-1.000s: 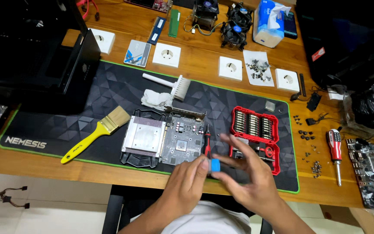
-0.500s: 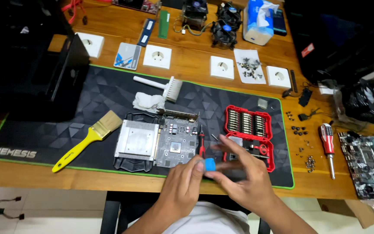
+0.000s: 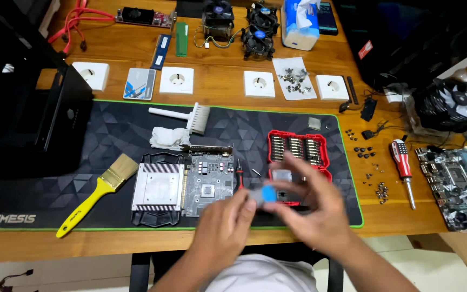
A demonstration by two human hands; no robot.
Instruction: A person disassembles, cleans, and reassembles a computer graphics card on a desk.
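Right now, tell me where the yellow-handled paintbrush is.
In the head view, the yellow-handled paintbrush lies diagonally on the left part of the dark desk mat, just left of the finned metal heatsink.

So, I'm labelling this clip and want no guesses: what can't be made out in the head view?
- Small blue-capped item between left hand and right hand: motion blur hides its shape and grip.
- Red bit case: the hands cover its lower half.
- Loose screws beside the red screwdriver: too small to tell types.
- Motherboard: cut off by the right edge.
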